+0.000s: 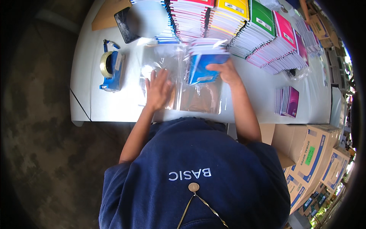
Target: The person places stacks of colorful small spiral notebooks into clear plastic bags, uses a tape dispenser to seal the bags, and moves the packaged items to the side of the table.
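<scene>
My right hand (225, 72) grips a small bundle of spiral notebooks (204, 68), with a blue cover facing up and the thumb on top of it. The bundle is tilted, its far end smeared by motion. Beneath and beside it lie clear plastic bags (200, 100) on the white table (249, 105). My left hand (158, 89) rests on the plastic to the left, fingers spread, holding nothing. Whether the notebooks are inside a bag or above it, I cannot tell.
Tall rows of spiral notebooks in yellow (231, 7), green (263, 19) and pink (285, 30) line the far side. A blue tape dispenser (117, 72) stands left, near a dark phone (124, 26). Purple notebooks (292, 102) sit at right; cardboard boxes (318, 152) stand beyond the near-right edge.
</scene>
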Motion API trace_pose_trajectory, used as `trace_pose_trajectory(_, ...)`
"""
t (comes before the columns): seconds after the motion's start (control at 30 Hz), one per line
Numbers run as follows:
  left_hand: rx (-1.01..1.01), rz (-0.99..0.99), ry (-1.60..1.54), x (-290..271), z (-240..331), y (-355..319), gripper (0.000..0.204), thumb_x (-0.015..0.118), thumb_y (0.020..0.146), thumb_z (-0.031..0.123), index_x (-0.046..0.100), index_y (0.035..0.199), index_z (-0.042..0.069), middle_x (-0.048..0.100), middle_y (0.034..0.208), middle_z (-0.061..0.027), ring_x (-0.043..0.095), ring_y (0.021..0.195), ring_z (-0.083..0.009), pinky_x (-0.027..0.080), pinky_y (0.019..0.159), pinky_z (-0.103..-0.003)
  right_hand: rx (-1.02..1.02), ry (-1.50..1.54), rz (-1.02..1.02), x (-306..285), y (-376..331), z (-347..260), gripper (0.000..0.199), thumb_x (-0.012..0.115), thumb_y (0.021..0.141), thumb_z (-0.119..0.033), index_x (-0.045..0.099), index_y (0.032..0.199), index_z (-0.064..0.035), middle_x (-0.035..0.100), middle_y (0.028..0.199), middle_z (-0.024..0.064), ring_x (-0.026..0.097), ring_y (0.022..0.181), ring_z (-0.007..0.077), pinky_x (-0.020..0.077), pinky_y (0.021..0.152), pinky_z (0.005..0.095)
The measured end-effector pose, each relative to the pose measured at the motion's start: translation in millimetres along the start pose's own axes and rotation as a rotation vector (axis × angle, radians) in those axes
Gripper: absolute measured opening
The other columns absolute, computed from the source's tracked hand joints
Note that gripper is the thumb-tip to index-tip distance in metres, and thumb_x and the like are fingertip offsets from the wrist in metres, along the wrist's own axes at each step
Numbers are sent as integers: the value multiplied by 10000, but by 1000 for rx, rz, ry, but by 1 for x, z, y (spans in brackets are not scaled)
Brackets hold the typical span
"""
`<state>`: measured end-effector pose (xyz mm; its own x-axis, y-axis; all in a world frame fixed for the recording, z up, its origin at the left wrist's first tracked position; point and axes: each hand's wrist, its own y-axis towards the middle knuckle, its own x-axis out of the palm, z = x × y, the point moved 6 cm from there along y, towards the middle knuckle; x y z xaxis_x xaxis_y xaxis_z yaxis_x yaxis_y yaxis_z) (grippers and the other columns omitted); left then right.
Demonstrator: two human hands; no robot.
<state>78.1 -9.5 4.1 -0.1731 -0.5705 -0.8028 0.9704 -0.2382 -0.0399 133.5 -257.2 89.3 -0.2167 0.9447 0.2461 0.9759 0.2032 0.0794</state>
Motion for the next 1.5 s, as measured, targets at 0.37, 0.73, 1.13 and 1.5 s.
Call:
trace_pose_trajectory(0.37,1,23,-681,-17,82,-7,1002,648,798,480,74,1453,-14,120,1495,-254,68,1407,-354,101,1126,-463,-272,109,214,5,-22,-47,668,813,650,-139,508,1232,-20,585,1143,73,540,1054,173,429,930,319)
trace_pose_trajectory(0.73,334,115,-351,-66,95,29,509,510,936,336,400,1383,118,384,1307,-195,379,1232,-351,311,1028,-416,-175,-58,51,47,-25,29,952,906,541,-268,363,1291,-48,474,1147,71,477,1094,154,403,949,305)
trace_pose_trajectory(1.13,100,-192,-950,-60,30,13,1026,648,677,209,30,1491,123,167,1512,-177,201,1382,-289,122,1120,-416,-181,-246,-29,37,-40,44,1242,925,453,-335,205,1434,-84,362,1384,155,351,1292,250,244,1090,386)
trace_pose_trajectory(1.5,403,103,-576,-58,61,51,559,773,728,149,481,1188,27,496,1145,-115,510,1065,-240,426,906,-347,-203,-228,-78,64,-10,22,834,864,614,-154,391,1294,-58,457,1208,98,448,1156,191,361,996,325)
